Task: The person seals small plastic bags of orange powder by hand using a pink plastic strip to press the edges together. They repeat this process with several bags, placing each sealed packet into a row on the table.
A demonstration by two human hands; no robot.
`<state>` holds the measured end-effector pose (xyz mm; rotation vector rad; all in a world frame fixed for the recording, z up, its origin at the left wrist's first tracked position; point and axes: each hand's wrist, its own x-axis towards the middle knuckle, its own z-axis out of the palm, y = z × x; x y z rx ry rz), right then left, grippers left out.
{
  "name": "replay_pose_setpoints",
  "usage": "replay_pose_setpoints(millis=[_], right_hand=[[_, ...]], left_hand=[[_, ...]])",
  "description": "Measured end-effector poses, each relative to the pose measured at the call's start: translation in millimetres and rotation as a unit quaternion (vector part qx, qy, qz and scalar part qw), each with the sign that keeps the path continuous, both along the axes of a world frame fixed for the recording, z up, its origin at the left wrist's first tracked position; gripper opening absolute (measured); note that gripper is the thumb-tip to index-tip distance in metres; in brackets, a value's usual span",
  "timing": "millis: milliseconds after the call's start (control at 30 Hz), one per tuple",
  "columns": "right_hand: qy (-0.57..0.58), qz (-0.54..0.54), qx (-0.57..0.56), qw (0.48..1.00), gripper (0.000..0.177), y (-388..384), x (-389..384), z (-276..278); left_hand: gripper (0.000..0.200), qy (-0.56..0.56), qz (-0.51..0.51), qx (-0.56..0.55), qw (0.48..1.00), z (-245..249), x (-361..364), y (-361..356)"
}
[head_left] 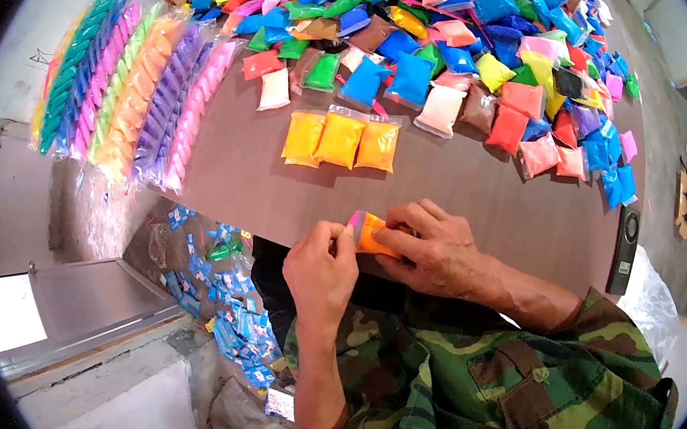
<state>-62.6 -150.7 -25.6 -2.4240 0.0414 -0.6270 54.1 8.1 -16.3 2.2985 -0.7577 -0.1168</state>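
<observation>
Between my two hands, close to the table's front edge, is a small clear bag with an orange filling. My left hand is closed in a pinch at its upper left end, where a pink-purple strip shows. The fingers of my right hand are closed over the bag's right side and hide part of it. Just beyond my hands lie several yellow-orange packets in an overlapping row.
A big heap of coloured packets covers the table's far and right parts. Long twisted bundles in clear wrap overhang the left edge. A dark narrow device sits at the right edge. Blue packages lie on the floor at left.
</observation>
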Motion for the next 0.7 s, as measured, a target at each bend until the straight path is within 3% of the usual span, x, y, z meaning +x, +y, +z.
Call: replay_pose_setpoints(millis=[200, 433, 567, 667, 700], right_hand=[[-0.001, 0.003, 0.005, 1.000, 0.022, -1, -3, -2], [0.001, 0.005, -0.004, 1.000, 0.021, -1, -1, 1], [0.004, -0.004, 0.007, 1.000, 0.021, -1, -2, 1], [0.006, -0.005, 0.011, 1.000, 0.021, 0, -3, -1], [0.006, -0.005, 0.009, 1.000, 0.021, 0, -3, -1]], left_hand=[[0.015, 0.024, -0.003, -0.022, 0.999, 19, -8, -10], [0.014, -0.027, 0.029, 0.009, 0.999, 5, 11, -7], [0.014, 0.062, 0.007, -0.024, 0.998, 20, -11, -2], [0.014, -0.017, -0.003, -0.005, 1.000, -1, -17, 7], [0.012, 0.027, 0.026, -0.013, 0.999, 1, -15, 9]])
